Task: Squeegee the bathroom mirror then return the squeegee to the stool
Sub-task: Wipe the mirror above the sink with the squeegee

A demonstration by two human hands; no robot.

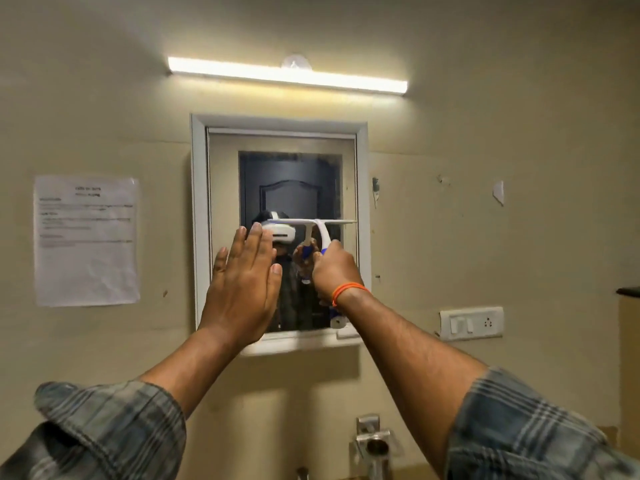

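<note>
The right hand (333, 268) was wrapped around the blue-and-white handle of the squeegee (320, 230), with an orange thread band on its wrist, and held the tool up against the bathroom mirror (291, 188). The squeegee's white blade lay level across the glass about halfway up, its right end reaching the inner edge of the mirror's white frame (199, 216). The left hand (242, 282) was raised beside it with straight fingers held together, palm turned toward the mirror over its lower left part; whether the palm actually touched the glass could not be told. The two hands were close, side by side, but apart. The mirror reflected a dark panelled door, the squeegee and the holding hand. Both forearms came out of rolled plaid sleeves (114, 434). A lit tube light (287, 74) ran along the wall above the mirror, a printed paper notice (86, 240) was stuck to the wall at the left, and a white switch and socket plate (471, 323) sat at the right. A metal tap (374, 445) showed below the mirror.
</note>
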